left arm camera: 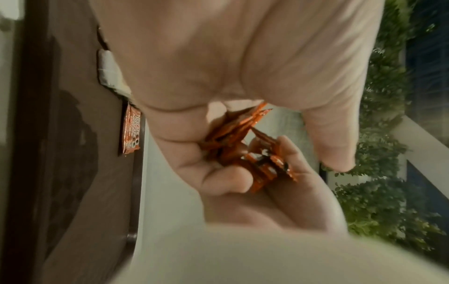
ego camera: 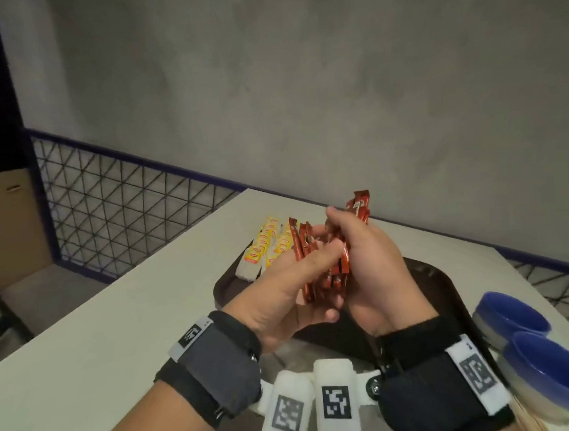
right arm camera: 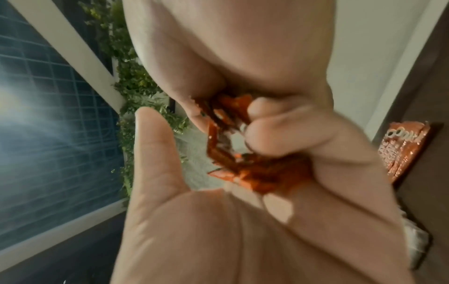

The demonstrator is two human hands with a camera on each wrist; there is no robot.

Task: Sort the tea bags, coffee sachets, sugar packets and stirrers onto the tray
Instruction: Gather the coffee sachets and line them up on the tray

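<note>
Both hands on 1 bundle of coffee sachets, held above the tray.

Left hand [ego camera: 290, 283] and right hand [ego camera: 368, 270] meet palm to palm over the dark tray [ego camera: 442, 280], fingers of both curled round the red-orange coffee sachets [ego camera: 337, 262]; sachet ends stick out above the right hand. 2 more red sachets [left arm camera: 130, 132] lie flat on the tray near its far edge, white packets [left arm camera: 107, 68] just beside them. Yellow tea bags [ego camera: 266, 246] sit at the tray's far-left corner. 2 blue bowls [ego camera: 531, 343] stand right of the tray.
</note>
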